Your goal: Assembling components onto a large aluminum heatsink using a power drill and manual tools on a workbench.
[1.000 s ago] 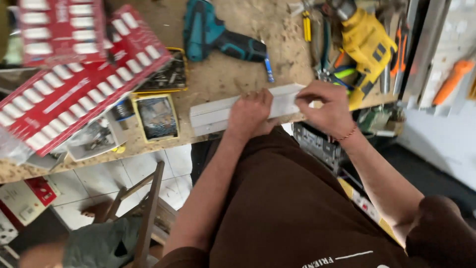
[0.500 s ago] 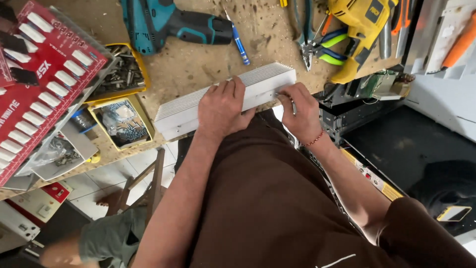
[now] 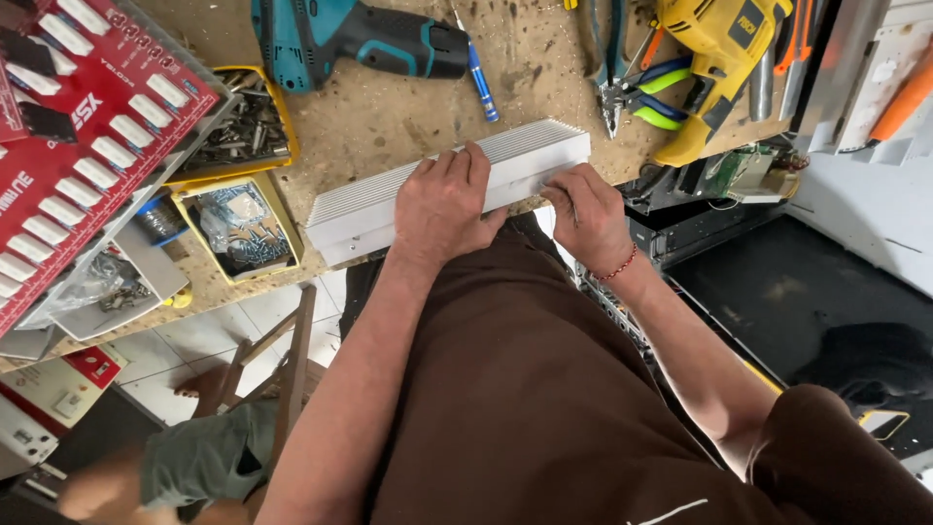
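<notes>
Ribbed silver aluminium heat-sink bar point(image 3: 384, 194) lies along the near edge of the chipboard workbench point(image 3: 389, 117), sitting closer in view than a second ago. Left hand point(image 3: 442, 204) lies flat, fingers spread, pressing its middle; right hand point(image 3: 583, 209) pinches the lower right edge, now off the end. Beyond: teal cordless drill point(image 3: 340, 34), blue screwdriver point(image 3: 481, 78), pliers point(image 3: 632, 83), yellow drill point(image 3: 719, 58), yellow screw trays point(image 3: 238, 224), red parts card point(image 3: 87, 146).
</notes>
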